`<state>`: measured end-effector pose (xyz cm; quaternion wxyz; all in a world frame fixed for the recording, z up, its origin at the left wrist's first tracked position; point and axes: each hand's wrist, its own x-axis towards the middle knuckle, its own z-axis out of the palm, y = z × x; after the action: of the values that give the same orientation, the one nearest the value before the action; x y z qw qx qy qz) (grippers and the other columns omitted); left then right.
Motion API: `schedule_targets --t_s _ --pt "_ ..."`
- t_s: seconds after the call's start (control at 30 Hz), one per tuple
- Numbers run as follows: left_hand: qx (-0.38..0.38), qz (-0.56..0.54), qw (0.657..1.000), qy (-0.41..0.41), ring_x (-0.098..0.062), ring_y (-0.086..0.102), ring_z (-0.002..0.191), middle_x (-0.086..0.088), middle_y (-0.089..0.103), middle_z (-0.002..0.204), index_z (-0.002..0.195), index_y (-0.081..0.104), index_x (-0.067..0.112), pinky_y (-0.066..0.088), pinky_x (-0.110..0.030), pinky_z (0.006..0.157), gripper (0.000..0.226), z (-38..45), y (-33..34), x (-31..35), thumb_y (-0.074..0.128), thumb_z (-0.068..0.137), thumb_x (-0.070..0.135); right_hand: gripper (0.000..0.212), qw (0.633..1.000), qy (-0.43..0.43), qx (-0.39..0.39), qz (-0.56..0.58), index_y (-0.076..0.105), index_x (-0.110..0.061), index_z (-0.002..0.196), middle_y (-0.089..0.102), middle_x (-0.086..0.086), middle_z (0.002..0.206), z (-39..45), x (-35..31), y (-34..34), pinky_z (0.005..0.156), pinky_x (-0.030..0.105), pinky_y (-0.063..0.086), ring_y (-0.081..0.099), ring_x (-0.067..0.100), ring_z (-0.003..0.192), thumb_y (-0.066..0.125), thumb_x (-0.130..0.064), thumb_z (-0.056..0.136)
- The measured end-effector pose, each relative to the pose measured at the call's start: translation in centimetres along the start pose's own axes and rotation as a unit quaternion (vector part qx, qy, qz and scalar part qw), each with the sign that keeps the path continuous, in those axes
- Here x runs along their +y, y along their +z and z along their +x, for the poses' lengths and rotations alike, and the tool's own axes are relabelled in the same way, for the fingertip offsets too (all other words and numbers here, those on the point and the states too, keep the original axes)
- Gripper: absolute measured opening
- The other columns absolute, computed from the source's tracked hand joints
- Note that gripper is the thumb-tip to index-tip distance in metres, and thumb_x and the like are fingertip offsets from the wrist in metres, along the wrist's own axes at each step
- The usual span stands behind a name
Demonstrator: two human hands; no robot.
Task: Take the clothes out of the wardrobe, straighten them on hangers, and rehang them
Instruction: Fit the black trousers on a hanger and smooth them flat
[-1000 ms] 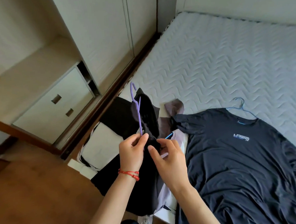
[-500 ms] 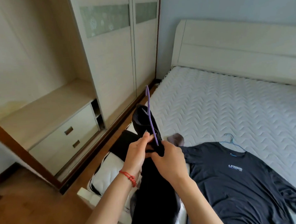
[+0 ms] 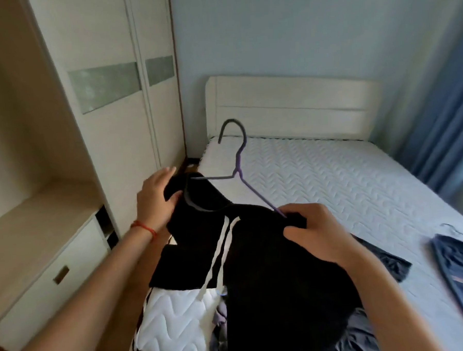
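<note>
1. The black top [image 3: 270, 267], bunched half a second ago, now hangs spread on one purple hanger [image 3: 239, 169] above the bed [image 3: 332, 180].
2. Left hand [image 3: 155, 203] and right hand [image 3: 314, 232] each grip a shoulder.
3. Two more dark garments lie on the bed; one wardrobe [image 3: 108, 106] at left.

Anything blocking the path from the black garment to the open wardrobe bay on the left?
Nothing visible. The black garment on the purple hanger is held by left hand and right hand; the open wardrobe bay lies left, unobstructed.
</note>
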<state>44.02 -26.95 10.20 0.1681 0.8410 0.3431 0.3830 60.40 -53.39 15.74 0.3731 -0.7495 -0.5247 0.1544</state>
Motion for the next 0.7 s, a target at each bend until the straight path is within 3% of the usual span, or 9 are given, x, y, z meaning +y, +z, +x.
schedule_targets --t_s 0.13,0.2,0.27,0.37,0.5,0.6,0.7 --pt "-0.008 -0.011 0.993 0.120 -0.037 0.059 0.110 -0.021 0.063 0.118 0.120 0.059 0.002 0.043 -0.042 0.096 0.042 2.7 -1.4 5.2 0.062 0.083 0.021 0.041 0.998 -0.017 0.053 0.005 0.069 -0.044 0.083 0.071 -0.008 0.079 -3.2 -1.6 -5.4 0.062 0.014 0.048 0.064 0.003 0.067 0.057 -0.007 0.070" --pt "-0.015 0.011 0.984 0.176 -0.036 0.062 0.103 -0.020 0.066 0.111 0.118 0.060 0.004 0.045 -0.044 0.089 0.051 3.8 -2.0 8.5 0.048 0.083 0.038 0.050 0.997 -0.030 0.073 0.011 0.071 -0.042 0.080 0.071 -0.001 0.079 -5.0 -2.1 -7.9 0.064 0.018 0.050 0.065 0.007 0.068 0.057 0.005 0.073" --pt "-0.025 0.013 0.976 0.215 -0.037 0.062 0.096 -0.021 0.067 0.103 0.115 0.061 0.003 0.044 -0.044 0.083 0.060 4.5 -2.4 12.1 0.038 0.080 0.047 0.053 0.995 -0.036 0.095 0.011 0.073 -0.039 0.078 0.071 -0.006 0.070 -7.2 -2.5 -10.3 0.059 0.011 0.048 0.063 0.002 0.062 0.057 0.011 0.073" --pt "-0.043 -0.034 0.971 0.231 -0.037 0.060 0.094 -0.023 0.063 0.097 0.106 0.062 -0.001 0.040 -0.037 0.080 0.050 4.2 -2.5 17.5 0.047 0.080 0.040 0.053 0.991 -0.029 0.133 -0.014 0.072 -0.039 0.079 0.067 -0.017 0.064 -11.3 -2.6 -13.8 0.056 0.008 0.043 0.059 -0.005 0.058 0.058 0.011 0.074" --pt "-0.049 -0.120 0.957 0.258 -0.033 0.059 0.093 -0.020 0.062 0.096 0.101 0.064 0.003 0.039 -0.033 0.079 0.040 1.7 -2.1 25.2 0.052 0.079 0.034 0.066 0.974 -0.026 0.212 -0.081 0.066 -0.058 0.073 0.066 -0.029 0.065 -18.5 -2.4 -18.5 0.060 0.001 0.040 0.059 -0.013 0.063 0.061 0.008 0.076" --pt "-0.031 -0.174 0.940 0.291 -0.030 0.059 0.089 -0.018 0.063 0.093 0.097 0.065 0.004 0.035 -0.027 0.077 0.044 -1.4 -1.9 31.8 0.050 0.077 0.040 0.068 0.953 -0.006 0.274 -0.126 0.064 -0.058 0.075 0.066 -0.030 0.071 -25.0 -2.1 -22.0 0.063 -0.001 0.040 0.058 -0.016 0.067 0.060 0.009 0.076" --pt "0.006 -0.214 0.927 0.309 -0.030 0.060 0.089 -0.017 0.065 0.091 0.095 0.066 0.003 0.028 -0.022 0.074 0.031 -5.2 -1.6 38.4 0.058 0.078 0.027 0.062 0.925 0.014 0.348 -0.152 0.064 -0.054 0.073 0.067 -0.026 0.077 -31.9 -1.3 -25.3 0.068 0.001 0.042 0.060 -0.012 0.072 0.062 0.009 0.075"
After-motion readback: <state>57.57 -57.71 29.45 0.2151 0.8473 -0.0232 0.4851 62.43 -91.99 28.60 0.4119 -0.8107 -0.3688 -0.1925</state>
